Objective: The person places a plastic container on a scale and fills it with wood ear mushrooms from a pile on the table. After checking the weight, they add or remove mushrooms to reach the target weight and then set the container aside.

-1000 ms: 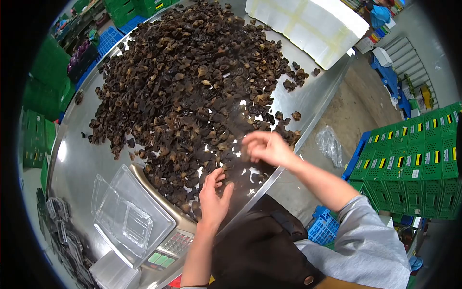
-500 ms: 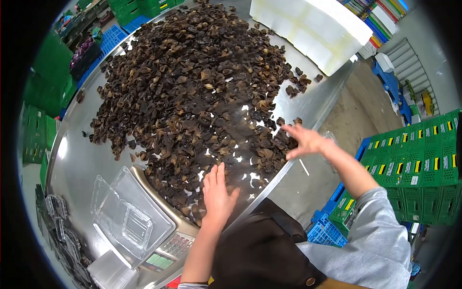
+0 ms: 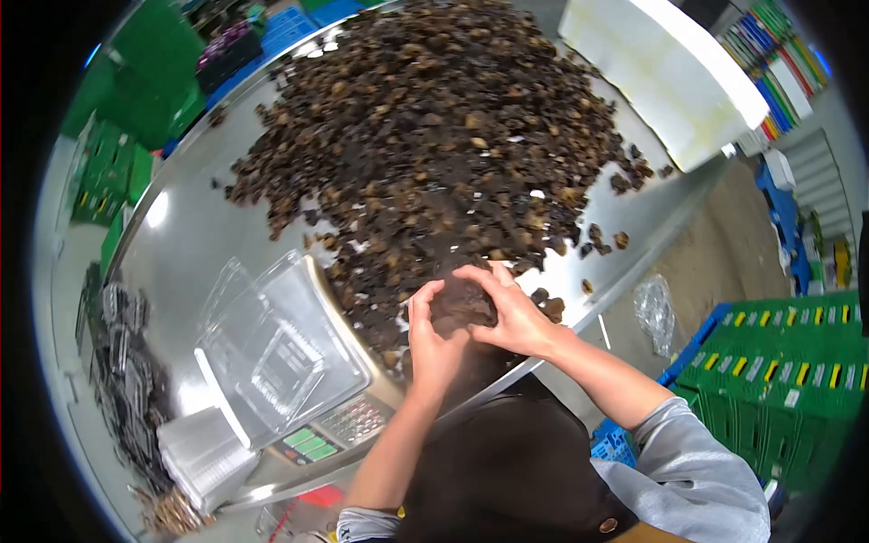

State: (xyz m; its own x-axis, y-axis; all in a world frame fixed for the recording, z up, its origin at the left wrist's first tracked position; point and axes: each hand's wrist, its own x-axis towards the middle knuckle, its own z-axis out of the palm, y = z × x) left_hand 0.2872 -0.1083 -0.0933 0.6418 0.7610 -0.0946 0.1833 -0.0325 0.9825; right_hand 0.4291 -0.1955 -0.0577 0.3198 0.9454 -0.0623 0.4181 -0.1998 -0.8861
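A broad heap of dark brown, ruffled wood ear mushrooms [image 3: 425, 154] covers much of the metal table [image 3: 172, 262]. At the heap's near edge, my left hand [image 3: 436, 342] and my right hand [image 3: 514, 317] are cupped around a clump of wood ear mushrooms [image 3: 462, 306]. Fingers curl around it from both sides, and the two hands meet at the near side. The clump is blurred, so single pieces in it are hard to make out. Left of my hands stands a scale [image 3: 339, 421] with an open clear plastic box [image 3: 285, 357] on its pan.
A white foam box [image 3: 665, 77] stands at the table's far right. Stacked clear trays [image 3: 206, 457] sit by the scale, with dark plastic packaging [image 3: 127, 362] to the left. Green crates [image 3: 778, 371] are stacked on the right, beyond the table edge. A plastic bag [image 3: 654, 312] lies on the floor.
My hands were apart with fingers spread. Both have come together, the right moving left, and now hold a clump of wood ear mushrooms between them. The camera view has shifted too.
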